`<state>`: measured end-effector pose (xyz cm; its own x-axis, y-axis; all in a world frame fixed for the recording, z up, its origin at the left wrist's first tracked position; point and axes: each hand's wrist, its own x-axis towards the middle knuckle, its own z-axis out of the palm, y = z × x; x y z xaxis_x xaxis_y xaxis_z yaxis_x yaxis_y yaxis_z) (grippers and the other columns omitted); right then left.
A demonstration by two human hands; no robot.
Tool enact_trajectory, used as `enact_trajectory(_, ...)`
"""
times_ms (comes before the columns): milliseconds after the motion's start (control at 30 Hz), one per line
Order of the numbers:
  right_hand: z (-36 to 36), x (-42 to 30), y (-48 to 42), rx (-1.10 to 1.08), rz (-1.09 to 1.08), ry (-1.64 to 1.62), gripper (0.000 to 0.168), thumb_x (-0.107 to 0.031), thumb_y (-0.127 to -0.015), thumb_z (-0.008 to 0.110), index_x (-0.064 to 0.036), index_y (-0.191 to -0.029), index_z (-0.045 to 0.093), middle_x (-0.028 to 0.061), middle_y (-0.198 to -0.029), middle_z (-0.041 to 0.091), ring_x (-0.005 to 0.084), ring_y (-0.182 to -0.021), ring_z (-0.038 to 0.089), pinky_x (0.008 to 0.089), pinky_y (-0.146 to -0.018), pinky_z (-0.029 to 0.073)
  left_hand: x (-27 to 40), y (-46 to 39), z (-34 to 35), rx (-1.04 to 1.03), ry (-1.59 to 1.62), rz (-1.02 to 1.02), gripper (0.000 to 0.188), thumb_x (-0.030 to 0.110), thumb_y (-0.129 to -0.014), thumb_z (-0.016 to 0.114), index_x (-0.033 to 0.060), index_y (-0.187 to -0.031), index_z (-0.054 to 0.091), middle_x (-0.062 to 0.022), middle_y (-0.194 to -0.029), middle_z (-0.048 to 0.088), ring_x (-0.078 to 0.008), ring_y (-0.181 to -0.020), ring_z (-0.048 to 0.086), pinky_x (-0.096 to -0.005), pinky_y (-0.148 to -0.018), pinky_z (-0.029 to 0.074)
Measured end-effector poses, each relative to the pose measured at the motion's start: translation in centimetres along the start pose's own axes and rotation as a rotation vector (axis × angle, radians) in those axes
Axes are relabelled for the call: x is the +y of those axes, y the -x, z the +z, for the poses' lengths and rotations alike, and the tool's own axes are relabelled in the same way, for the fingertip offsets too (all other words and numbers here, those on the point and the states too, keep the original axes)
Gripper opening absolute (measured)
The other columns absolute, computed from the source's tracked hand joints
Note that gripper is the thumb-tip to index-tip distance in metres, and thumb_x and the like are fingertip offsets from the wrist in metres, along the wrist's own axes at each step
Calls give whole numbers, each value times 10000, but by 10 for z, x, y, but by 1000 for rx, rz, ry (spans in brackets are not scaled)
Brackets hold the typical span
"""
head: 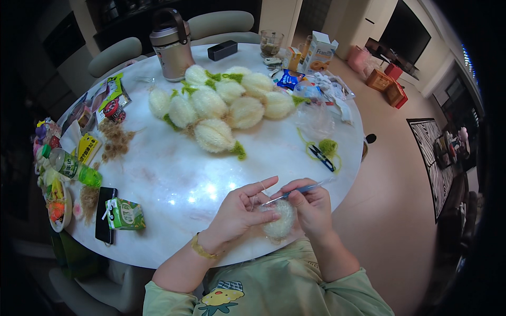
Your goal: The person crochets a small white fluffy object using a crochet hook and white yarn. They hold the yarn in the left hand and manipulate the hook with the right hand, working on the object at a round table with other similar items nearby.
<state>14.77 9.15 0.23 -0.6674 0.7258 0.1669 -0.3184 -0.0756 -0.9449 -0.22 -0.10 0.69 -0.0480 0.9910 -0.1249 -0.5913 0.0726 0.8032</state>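
At the near edge of the table, a small round piece of fuzzy pale crochet is pinched in my left hand. A thin strand of pale yarn runs up over the raised index finger of that hand. My right hand grips a crochet hook with a blue handle, its metal tip at the upper edge of the piece. Beyond my hands lies a heap of fuzzy, cream-coloured crocheted pods, several with green tips. Whether a loop sits on the hook is too small to tell.
Thread snips lie against a green yarn ball on the right. Leftward are a green juice carton, a phone, a plastic bottle and brown fibre. A large flask stands at the back of the marble table.
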Motion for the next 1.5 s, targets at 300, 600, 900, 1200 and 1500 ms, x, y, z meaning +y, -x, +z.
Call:
enact_trajectory(300, -18, -9, -2, -119, -95, -4, 168, -170, -965, 505, -5, -998, 494, 118, -907, 630, 191, -886, 614, 319, -819, 482, 8, 2, -6, -22, -6, -40, 479, -46, -809, 636, -30, -1272, 512, -47, -899, 653, -69, -755, 604, -195, -680, 486)
enact_trajectory(600, -9, -13, 6, -164, -406, 322, 110, -95, -953, 500, 13, -968, 513, 144, -886, 621, 214, -815, 615, 311, -754, 490, 2, 1, -13, -78, 78, -58, 446, -24, -852, 606, -19, -1285, 502, -29, -949, 638, -51, -785, 585, -191, -704, 479)
enact_trajectory(900, 0, -2, 1, -131, -915, 1040, 290, -1, -658, 650, -80, -936, 680, 99, -926, 599, 205, -811, 581, 294, -634, 494, -5, 2, 3, 64, 207, -11, 560, -35, -826, 614, -21, -1350, 417, -21, -895, 615, -30, -702, 545, -140, -575, 455)
enact_trajectory(1200, 7, -6, 2, 2, -436, 38, 149, -113, -941, 524, -13, -1042, 479, 126, -927, 593, 216, -761, 652, 306, -627, 534, 3, 2, -9, -54, 342, -120, 660, -57, -752, 669, -37, -1356, 404, 9, -778, 592, -52, -710, 564, -178, -688, 479)
enact_trajectory(1500, 3, -11, -6, -106, -738, 869, 121, -133, -893, 594, -16, -895, 625, 132, -842, 655, 214, -709, 623, 295, -595, 500, 0, 2, 5, 68, 211, -62, 686, -73, -754, 657, -15, -1380, 382, 24, -764, 580, -46, -718, 557, -166, -679, 449)
